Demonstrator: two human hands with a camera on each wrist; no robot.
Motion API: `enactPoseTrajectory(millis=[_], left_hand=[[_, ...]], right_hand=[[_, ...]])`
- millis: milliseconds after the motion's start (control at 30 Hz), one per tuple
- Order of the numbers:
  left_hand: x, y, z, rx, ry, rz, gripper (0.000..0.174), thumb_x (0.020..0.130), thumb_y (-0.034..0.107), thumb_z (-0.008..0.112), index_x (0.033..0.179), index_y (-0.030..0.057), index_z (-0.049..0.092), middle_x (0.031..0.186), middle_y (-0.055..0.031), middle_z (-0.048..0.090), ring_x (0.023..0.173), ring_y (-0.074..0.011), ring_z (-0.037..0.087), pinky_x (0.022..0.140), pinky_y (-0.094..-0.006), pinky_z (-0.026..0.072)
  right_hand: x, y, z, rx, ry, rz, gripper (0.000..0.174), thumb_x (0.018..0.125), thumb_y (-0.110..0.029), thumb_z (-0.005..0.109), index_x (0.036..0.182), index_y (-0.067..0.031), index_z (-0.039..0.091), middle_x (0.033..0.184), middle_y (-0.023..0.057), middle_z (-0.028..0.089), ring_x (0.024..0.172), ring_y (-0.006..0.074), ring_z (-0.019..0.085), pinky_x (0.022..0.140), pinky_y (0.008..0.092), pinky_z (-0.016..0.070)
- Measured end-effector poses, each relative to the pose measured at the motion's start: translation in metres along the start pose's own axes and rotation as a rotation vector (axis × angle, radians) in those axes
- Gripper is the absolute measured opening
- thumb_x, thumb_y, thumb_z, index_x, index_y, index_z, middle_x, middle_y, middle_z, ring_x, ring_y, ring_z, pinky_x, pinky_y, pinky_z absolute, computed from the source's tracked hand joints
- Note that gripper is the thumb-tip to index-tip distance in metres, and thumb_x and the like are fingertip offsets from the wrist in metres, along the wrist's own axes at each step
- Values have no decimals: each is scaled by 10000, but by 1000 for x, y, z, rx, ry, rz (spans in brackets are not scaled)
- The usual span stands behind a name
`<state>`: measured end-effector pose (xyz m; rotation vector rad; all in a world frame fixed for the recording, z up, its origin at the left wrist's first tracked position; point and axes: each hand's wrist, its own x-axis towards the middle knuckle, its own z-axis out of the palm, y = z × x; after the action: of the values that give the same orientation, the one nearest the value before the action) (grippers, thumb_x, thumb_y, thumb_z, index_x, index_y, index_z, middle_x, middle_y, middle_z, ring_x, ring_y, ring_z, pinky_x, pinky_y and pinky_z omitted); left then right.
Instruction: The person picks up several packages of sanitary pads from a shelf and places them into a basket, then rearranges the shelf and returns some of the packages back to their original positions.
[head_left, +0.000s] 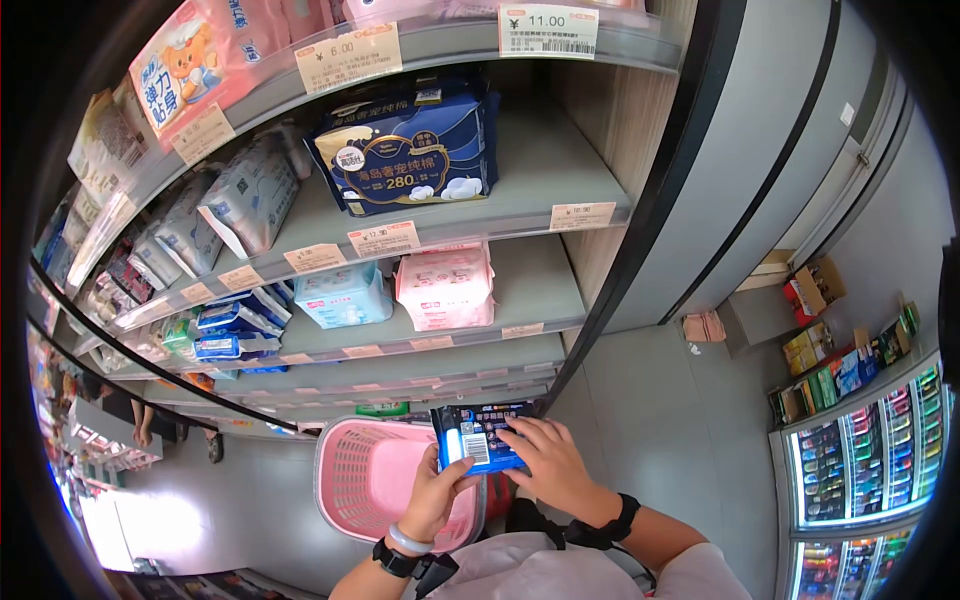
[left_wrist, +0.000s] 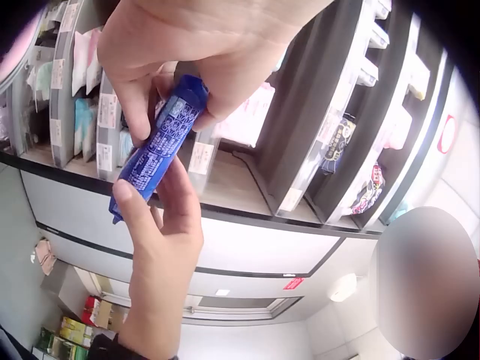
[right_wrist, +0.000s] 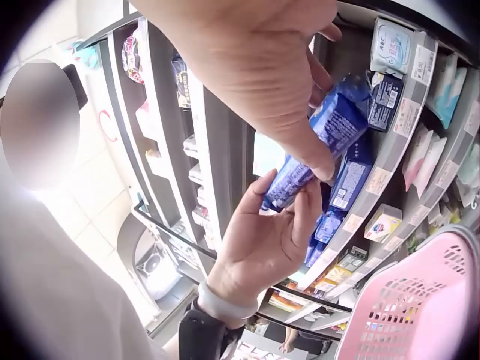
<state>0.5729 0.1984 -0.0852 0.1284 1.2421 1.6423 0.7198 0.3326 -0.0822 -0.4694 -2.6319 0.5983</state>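
A flat, dark-blue plastic pack point(head_left: 470, 455) with a white barcode label is held in front of the body, probably sanitary pads like those on the shelf. My left hand point(head_left: 432, 500) pinches its left end, thumb on the label side. At the right end, my right hand point(head_left: 555, 465) grips it, fingers spread over the printed face. The left wrist view shows the pack's narrow printed side point(left_wrist: 161, 146) between both hands, with the right thumb and fingers on opposite sides. In the right wrist view the left hand point(right_wrist: 262, 244) holds the pack's lower end.
A pink shopping basket point(head_left: 335, 480) stands on the floor below the hands. Shelves ahead carry a navy pack point(head_left: 405, 155), a pink pack point(head_left: 447, 288) and a light-blue pack point(head_left: 343, 297). Right are lit drink coolers point(head_left: 865, 455) and floor boxes point(head_left: 845, 370).
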Motion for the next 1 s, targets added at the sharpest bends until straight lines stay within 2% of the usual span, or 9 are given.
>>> enactPoseTrajectory(millis=[233, 400, 467, 500, 600, 700, 800, 933, 1000], left_hand=[[-5, 1, 7, -17, -21, -16, 367, 854, 58, 610, 1154, -4, 409, 1088, -132, 580, 977, -218, 614, 809, -319, 557], [-1, 23, 2, 56, -263, 31, 347, 863, 103, 635, 1149, 33, 450, 1078, -107, 596, 996, -199, 605, 841, -300, 511], [6, 49, 1, 215, -261, 157, 309, 858, 103, 644, 1113, 37, 483, 1069, -96, 601, 991, -175, 600, 843, -288, 496], [10, 64, 2, 379, -250, 281, 270, 853, 103, 654, 1077, 40, 515, 1060, -84, 606, 986, -151, 594, 844, -275, 481], [21, 93, 4, 378, -212, 340, 227, 847, 95, 660, 1036, 28, 553, 1028, -71, 617, 968, -119, 585, 821, -260, 475], [31, 95, 8, 534, -238, 406, 256, 850, 101, 653, 1069, 18, 548, 1009, -58, 623, 961, -110, 576, 802, -254, 471], [39, 118, 24, 704, -221, 582, 260, 847, 108, 657, 1066, 11, 555, 1050, -94, 617, 968, -169, 595, 840, -292, 472], [61, 169, 54, 1258, -145, 1280, 432, 722, 123, 733, 1111, 54, 558, 1091, -154, 565, 1043, -319, 540, 901, -364, 432], [70, 180, 67, 1384, -90, 1313, 483, 697, 157, 743, 1134, 76, 553, 1147, -156, 530, 1115, -323, 485, 938, -407, 396]], right_hand=[[-2, -1, 7, 3, 79, -31, 558, 693, -151, 706, 1225, -88, 549, 1262, 102, 533, 1142, 260, 498, 920, 388, 404], [3, 3, -2, 119, 205, 14, 431, 752, -130, 665, 1173, -76, 588, 1122, 95, 629, 983, 288, 592, 819, 352, 478], [2, 2, -11, 496, 189, 419, 308, 830, -106, 627, 1130, -43, 601, 1036, 82, 661, 885, 245, 635, 790, 312, 500], [2, 8, -14, 489, 187, 412, 308, 830, -106, 627, 1130, -43, 601, 1036, 82, 661, 885, 245, 635, 790, 312, 500], [8, 18, -24, 1344, 180, 624, 251, 894, -88, 583, 1114, 30, 563, 1020, 58, 636, 906, 116, 603, 819, 275, 493], [13, 16, -29, 1449, 209, 648, 249, 889, -85, 591, 1114, 19, 566, 1017, 54, 636, 897, 100, 589, 815, 262, 485], [25, 15, -55, 1148, 307, 507, 242, 888, -91, 603, 1101, 20, 580, 987, 49, 635, 874, 75, 572, 791, 245, 474], [69, 3, -98, 768, 461, 291, 271, 865, -69, 611, 1115, 27, 568, 951, 72, 650, 829, 134, 611, 768, 279, 485], [92, -7, -116, 40, 494, 117, 307, 829, -35, 606, 1128, 19, 562, 948, 141, 647, 840, 261, 631, 758, 332, 494]])
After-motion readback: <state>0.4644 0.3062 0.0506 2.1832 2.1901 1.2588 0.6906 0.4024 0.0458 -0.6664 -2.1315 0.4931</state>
